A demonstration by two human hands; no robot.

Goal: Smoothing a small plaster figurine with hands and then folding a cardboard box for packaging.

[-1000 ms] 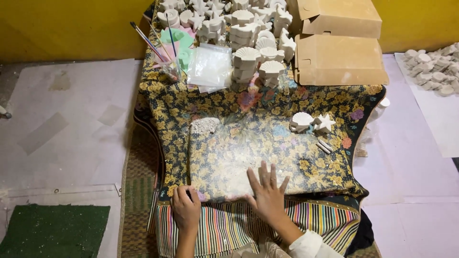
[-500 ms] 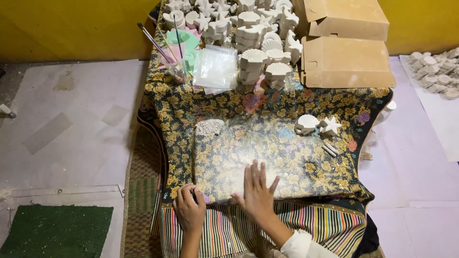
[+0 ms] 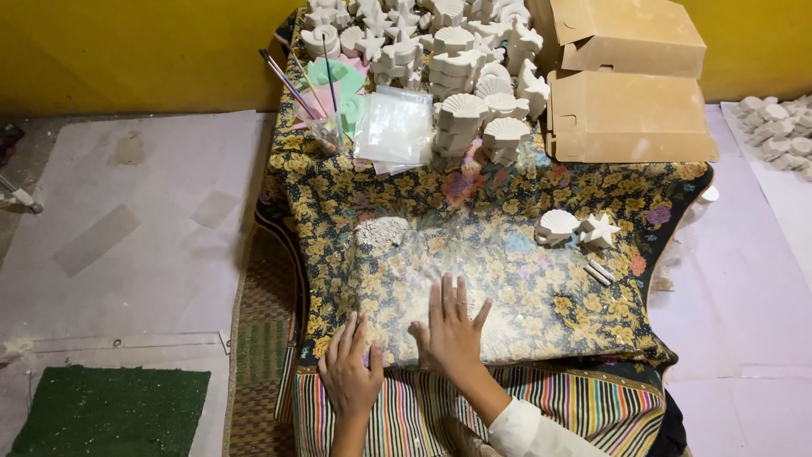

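Nothing is gripped: the right hand [image 3: 452, 330] is laid flat, fingers spread, on the floral cloth [image 3: 524, 288]; the left hand [image 3: 349, 372] is rested at the cloth's near edge with fingers loosely curled over it, and whether anything small is held beneath cannot be told; the cloth is draped over a low table and is dusted white where the right hand lies. A dust pile [image 3: 381, 233] is seen up and slightly left of the right hand, nearer that hand than the left, well clear of both; its longer side runs left to right. Farther right a shell piece [image 3: 558, 227] and a star piece [image 3: 598, 230] are set touching; two chalk sticks [image 3: 599, 272] lie just below them. Beyond are stacked casts [image 3: 461, 63], a plastic bag [image 3: 395, 129], brushes [image 3: 296, 85] and boxes [image 3: 630, 114].
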